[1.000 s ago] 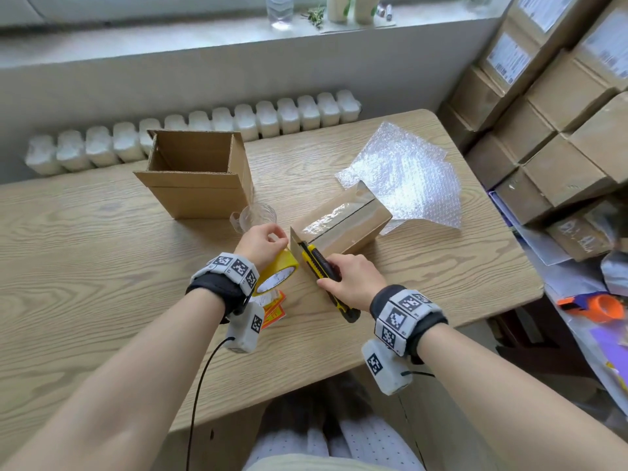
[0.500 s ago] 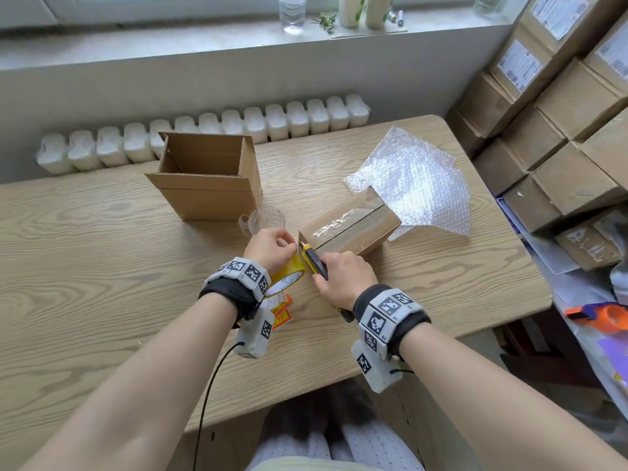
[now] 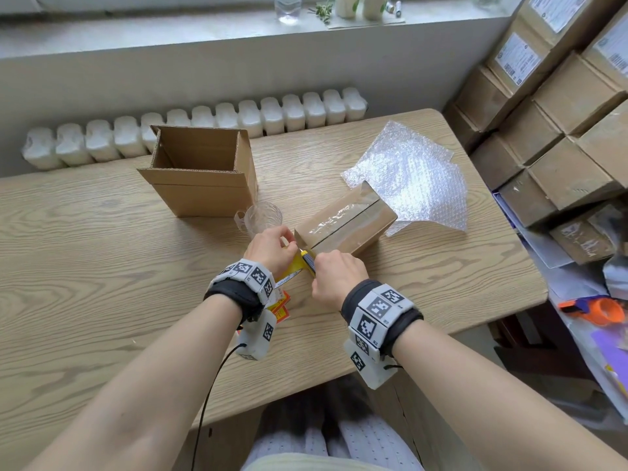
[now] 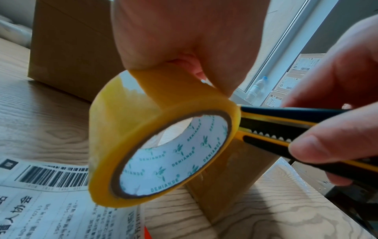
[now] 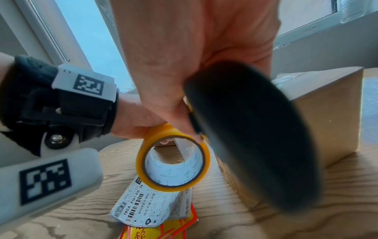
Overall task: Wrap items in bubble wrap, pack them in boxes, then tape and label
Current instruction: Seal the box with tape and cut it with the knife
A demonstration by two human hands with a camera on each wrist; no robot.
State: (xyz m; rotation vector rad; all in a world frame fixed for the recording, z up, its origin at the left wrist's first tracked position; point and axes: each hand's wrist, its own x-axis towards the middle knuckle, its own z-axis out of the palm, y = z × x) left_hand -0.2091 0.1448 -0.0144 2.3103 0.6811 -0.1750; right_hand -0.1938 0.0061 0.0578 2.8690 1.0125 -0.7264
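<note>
Both hands busy: left hand (image 3: 268, 248) fingers hold yellow tape roll (image 4: 155, 139), right hand (image 3: 334, 273) fingers grip utility knife (image 4: 286, 129) at taped box (image 3: 346, 224) end on tabletop (image 3: 102, 266).

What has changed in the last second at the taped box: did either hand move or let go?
The right hand slid the utility knife forward, so its blade tip now sits at the taped box's near end, between box and tape roll. Neither grip let go: the left hand keeps pinching the roll. The open box, glass and bubble wrap stayed put.
</note>
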